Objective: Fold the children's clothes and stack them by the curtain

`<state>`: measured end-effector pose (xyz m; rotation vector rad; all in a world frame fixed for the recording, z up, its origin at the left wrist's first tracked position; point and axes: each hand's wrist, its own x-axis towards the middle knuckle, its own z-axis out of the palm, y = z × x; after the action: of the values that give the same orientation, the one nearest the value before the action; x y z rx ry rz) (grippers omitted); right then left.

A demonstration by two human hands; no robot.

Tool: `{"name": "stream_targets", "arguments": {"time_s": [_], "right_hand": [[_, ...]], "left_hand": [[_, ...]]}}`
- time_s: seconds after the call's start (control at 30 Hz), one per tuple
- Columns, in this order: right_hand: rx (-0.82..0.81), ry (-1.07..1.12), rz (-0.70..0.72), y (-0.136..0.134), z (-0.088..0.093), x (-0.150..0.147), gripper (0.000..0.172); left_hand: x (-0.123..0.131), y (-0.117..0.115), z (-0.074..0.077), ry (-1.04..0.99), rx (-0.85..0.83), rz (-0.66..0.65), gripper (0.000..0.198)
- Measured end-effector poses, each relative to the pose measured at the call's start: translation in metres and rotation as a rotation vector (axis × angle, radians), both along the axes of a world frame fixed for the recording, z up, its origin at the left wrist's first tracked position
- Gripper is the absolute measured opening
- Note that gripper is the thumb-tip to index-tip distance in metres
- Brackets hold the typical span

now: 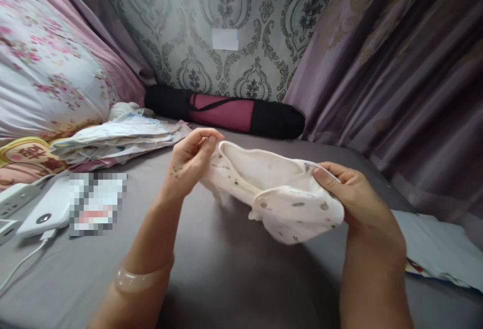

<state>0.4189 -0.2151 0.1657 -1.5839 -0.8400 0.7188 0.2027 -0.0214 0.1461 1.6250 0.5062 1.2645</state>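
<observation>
A small white baby garment [298, 216] with little scattered prints hangs between my two hands, above the grey bed sheet [222, 278]. Pinched in my left hand [190, 160] is its upper left edge, with the thumb on top. My right hand [350, 188] grips the other end, thumb pressed onto the cloth. The upper edge is stretched between them and sags, so the plain inside shows. A front flap folds over and droops on the right. The exact cut of the garment is hard to make out.
On the left lie a pile of folded cloths [124, 135], a floral pillow [56, 67], a white power bank [49, 208] with a cable and a pixelated item [98, 206]. A long black and maroon bag [226, 111] rests by the wall. Folded white cloth [437, 246] lies right, below curtains [377, 67].
</observation>
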Motion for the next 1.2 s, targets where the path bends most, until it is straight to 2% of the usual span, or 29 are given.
{"name": "stream_targets", "arguments": {"time_s": [0.1,0.17,0.23,0.37,0.47,0.8,1.0,1.2], "right_hand": [[-0.089,-0.012,0.041,0.006,-0.011,0.011,0.043],[-0.14,-0.093,0.083,0.013,-0.021,0.017,0.041],[-0.16,-0.167,0.112,0.021,-0.032,0.021,0.039],[-0.145,-0.186,0.132,0.032,-0.051,0.029,0.034],[-0.156,-0.198,0.15,0.038,-0.062,0.033,0.033],[-0.206,-0.432,0.149,0.042,-0.073,0.043,0.028],[-0.147,-0.644,0.036,0.046,-0.076,0.045,0.025],[-0.106,-0.649,0.039,0.052,-0.081,0.044,0.029]], "left_hand": [[-0.007,0.012,-0.007,0.218,-0.034,-0.029,0.032],[-0.005,0.022,-0.02,0.314,-0.082,-0.051,0.037],[0.0,0.03,-0.034,0.389,-0.133,-0.129,0.037],[0.004,0.04,-0.057,0.475,-0.23,-0.298,0.041],[0.003,0.043,-0.066,0.499,-0.233,-0.295,0.04],[0.006,0.041,-0.064,0.528,-0.183,-0.18,0.039],[0.011,0.043,-0.067,0.503,-0.107,-0.051,0.038],[0.017,0.04,-0.067,0.459,-0.147,-0.013,0.037]]}}
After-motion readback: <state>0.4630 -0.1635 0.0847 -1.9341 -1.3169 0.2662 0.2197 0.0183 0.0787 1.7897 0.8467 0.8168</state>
